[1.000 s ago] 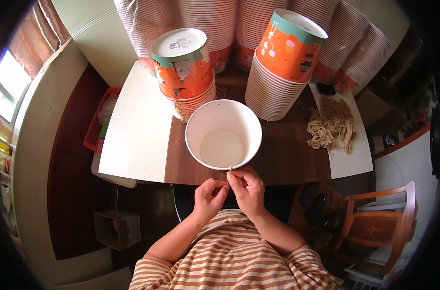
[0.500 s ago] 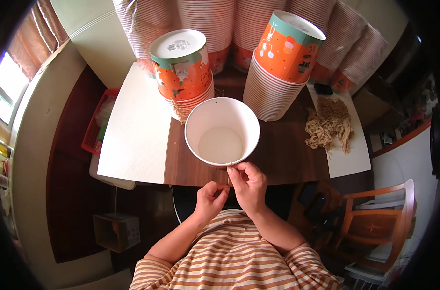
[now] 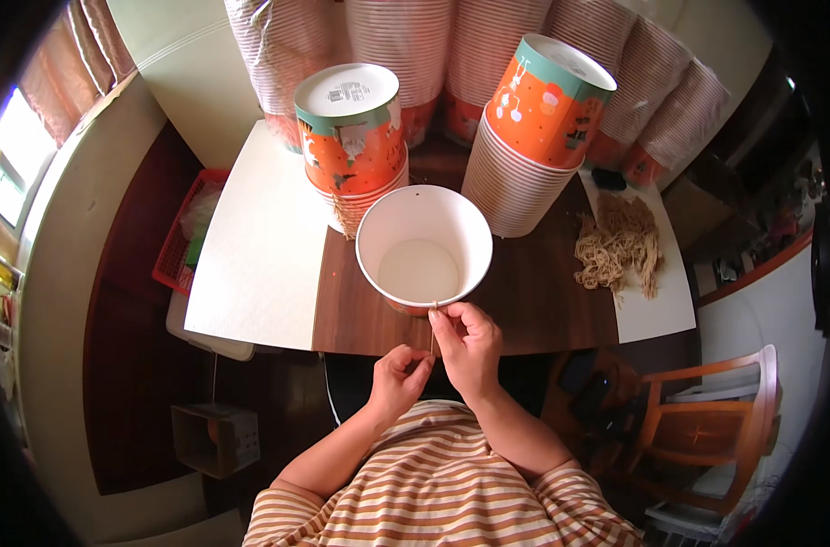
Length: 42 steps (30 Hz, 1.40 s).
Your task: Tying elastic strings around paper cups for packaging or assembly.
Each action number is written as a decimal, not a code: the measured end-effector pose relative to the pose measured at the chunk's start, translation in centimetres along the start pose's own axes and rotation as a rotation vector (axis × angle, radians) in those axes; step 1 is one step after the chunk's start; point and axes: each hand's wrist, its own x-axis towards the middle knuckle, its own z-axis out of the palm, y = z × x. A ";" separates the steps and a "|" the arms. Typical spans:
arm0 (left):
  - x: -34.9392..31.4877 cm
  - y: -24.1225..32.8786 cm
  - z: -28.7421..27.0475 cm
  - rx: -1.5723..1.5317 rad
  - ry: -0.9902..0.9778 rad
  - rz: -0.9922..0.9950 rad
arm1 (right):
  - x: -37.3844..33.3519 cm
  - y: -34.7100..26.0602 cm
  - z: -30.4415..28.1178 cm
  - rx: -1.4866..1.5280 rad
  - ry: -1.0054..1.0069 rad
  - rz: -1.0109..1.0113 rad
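A white-lined paper bucket (image 3: pixel 424 219) stands mouth up near the table's front edge, with a small dark hole below its far rim. At its near rim, my right hand (image 3: pixel 470 346) pinches a thin beige string (image 3: pixel 432 341) between thumb and forefinger. The string runs down to my left hand (image 3: pixel 402 378), whose fingers are closed on its lower part. Whether the string passes through the bucket's wall is too small to tell. Behind stand two stacks of upturned buckets: one orange-and-green bucket (image 3: pixel 353 150) tops the left stack, another (image 3: pixel 544 105) the right.
A tangled heap of beige strings (image 3: pixel 620 242) lies on the right of the table (image 3: pixel 251 264). Tall plastic-wrapped bucket stacks (image 3: pixel 401 55) line the back. A red basket (image 3: pixel 180 242) sits beyond the left edge; a wooden chair (image 3: pixel 706 428) is at lower right.
The view has shifted slightly, so the table things appear a little lower. Both hands keep their hold on the string, with almost no movement at the bucket's near rim.
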 end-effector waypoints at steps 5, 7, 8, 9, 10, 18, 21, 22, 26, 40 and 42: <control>-0.3 -0.7 -0.2 -0.092 -0.002 -0.104 | 0.6 0.3 -1.6 0.110 -0.107 0.231; -0.5 -0.6 -0.3 -0.094 -0.033 -0.071 | 1.7 1.9 -2.6 0.153 0.029 0.118; -0.8 -0.7 -0.4 -0.128 -0.084 -0.122 | 2.5 2.2 -3.1 0.208 0.042 0.164; -1.1 -0.7 -0.5 -0.118 -0.118 -0.063 | 3.5 2.4 -3.5 0.186 0.036 0.158; -1.3 -0.6 -0.5 -0.107 -0.155 -0.005 | 4.4 2.1 -3.9 0.116 -0.007 0.166; -3.0 3.2 -3.6 0.023 -0.538 0.064 | 10.7 2.9 -7.5 -0.178 -0.261 0.081; -3.3 3.5 -7.0 0.079 -0.689 -0.031 | 13.5 2.7 -11.3 -0.379 -0.356 0.005; -3.4 4.1 -8.2 0.076 -0.721 -0.139 | 14.1 2.3 -11.9 -0.439 -0.373 0.013; -3.7 5.2 -10.5 0.079 -0.830 -0.458 | 15.6 2.6 -13.8 -0.496 -0.458 0.024; 2.5 11.9 -5.8 -0.401 -1.061 -0.304 | -0.2 -7.4 -7.3 -0.125 -1.037 -0.034; 3.6 11.4 -5.4 -0.621 -1.084 -0.591 | 0.7 -7.8 -7.5 -0.129 -1.031 0.058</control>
